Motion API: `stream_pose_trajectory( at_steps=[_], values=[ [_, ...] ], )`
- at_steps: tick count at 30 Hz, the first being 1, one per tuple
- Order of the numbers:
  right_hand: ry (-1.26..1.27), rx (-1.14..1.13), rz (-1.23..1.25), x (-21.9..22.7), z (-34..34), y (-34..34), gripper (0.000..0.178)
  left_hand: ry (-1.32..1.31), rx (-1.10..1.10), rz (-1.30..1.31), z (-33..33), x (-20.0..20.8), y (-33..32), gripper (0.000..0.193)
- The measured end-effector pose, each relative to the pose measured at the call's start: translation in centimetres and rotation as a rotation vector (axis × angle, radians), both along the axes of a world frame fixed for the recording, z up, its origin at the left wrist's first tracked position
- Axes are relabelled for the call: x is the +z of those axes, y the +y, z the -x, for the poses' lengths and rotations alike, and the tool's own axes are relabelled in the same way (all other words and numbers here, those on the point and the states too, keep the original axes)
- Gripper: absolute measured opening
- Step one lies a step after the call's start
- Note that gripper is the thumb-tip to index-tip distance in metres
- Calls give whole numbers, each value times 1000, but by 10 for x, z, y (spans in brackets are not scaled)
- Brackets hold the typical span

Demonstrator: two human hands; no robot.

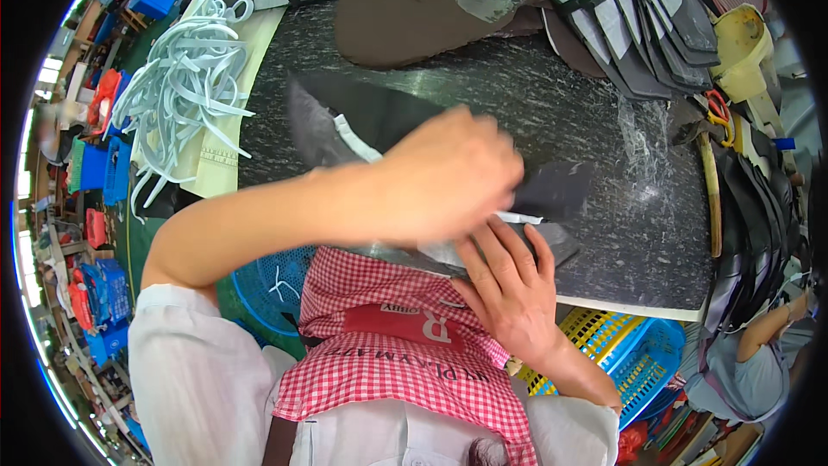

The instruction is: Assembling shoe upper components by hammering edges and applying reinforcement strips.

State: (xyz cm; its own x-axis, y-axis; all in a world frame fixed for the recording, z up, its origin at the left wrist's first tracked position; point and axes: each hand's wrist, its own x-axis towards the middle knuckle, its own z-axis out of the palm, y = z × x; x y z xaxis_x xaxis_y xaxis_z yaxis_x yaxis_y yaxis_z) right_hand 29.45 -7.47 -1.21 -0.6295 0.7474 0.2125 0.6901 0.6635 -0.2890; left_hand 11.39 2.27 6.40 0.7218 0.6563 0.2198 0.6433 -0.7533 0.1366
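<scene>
The dark panel (317, 131) lies on the table directly under your 2 hands, its long axis slanting from beyond and left of your left hand to just beside your right fingertips. A white strip (355, 140) shows along it on the far-left side of your left hand, and white shows again just beyond your right fingers. Your left hand (457, 174) is over the panel's middle, your right hand (511, 285) closer to its near-right end. Your left forearm crosses sideways with the elbow out, the fingers curled in; they are blurred, so you can't tell from here what they grip. Your right hand lies back upward, fingers slightly spread and pointing away, tips resting on the panel. Farther out, pale strips (185, 78) heap left of your left hand, the brown sheet (397, 13) lies beyond it, and stacked panels (617, 22) sit beyond and right of both hands on the speckled table (638, 250).
</scene>
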Motion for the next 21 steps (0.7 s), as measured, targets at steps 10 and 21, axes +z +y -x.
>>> stream_pose_trajectory(
  at_steps=[10,21],
  values=[
    [230,28,-67,1,-34,4,47,-386,119,209,-2,-47,-46,33],
    [-76,-117,43,13,-55,-3,50,-135,-230,-6,3,-54,-60,48]
  ],
)
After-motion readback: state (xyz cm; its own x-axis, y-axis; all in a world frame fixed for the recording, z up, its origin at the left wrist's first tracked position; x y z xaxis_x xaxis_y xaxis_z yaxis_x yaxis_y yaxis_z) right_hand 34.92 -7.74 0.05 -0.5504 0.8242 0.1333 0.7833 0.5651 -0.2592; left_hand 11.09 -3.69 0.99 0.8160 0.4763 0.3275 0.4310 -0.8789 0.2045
